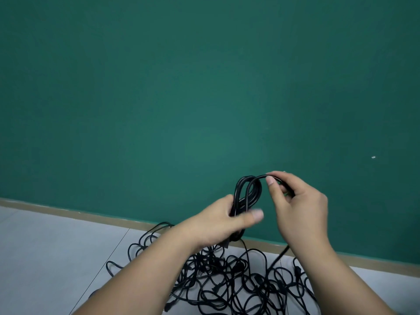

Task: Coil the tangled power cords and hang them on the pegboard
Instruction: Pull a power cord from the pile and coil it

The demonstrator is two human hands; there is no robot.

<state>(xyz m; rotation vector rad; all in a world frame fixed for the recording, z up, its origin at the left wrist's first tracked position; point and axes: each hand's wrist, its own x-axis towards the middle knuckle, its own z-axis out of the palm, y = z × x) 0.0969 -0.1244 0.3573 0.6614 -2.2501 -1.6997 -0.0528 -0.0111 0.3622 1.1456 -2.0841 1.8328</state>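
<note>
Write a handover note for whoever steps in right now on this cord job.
Left hand grips a part-wound coil of black cord, held up in front of the green wall.
Right hand pinches the strand leading off the coil's top.
The tangled pile of cords lies on the floor below.
Done: a few loops wound. Left: finish this coil, coil the rest, hang them all. No pegboard in view.
</note>
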